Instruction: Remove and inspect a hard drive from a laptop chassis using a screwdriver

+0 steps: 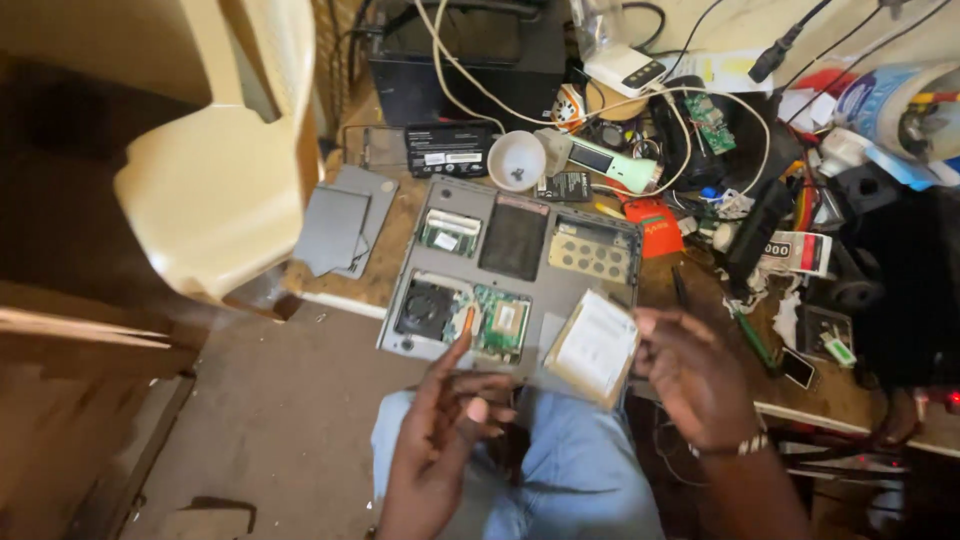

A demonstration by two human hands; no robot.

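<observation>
An upturned grey laptop (520, 215) lies open on the workbench, its fan (428, 306) and green circuit board (503, 320) exposed. My left hand (445, 430) hovers over its near edge with fingers partly curled, holding a thin orange-tipped tool (468, 320) whose tip rests by the fan. My right hand (695, 375) grips the edge of a flat rectangular drive (595, 345) with a white label, tilted above the laptop's near right corner. My blue-trousered lap (570, 470) is below.
Grey cover panels (340, 225) lie left of the laptop. A white cup (517, 160), a black battery (447, 148), cables, small boards and tools crowd the back and right of the bench. A cream plastic chair (215, 170) stands at left.
</observation>
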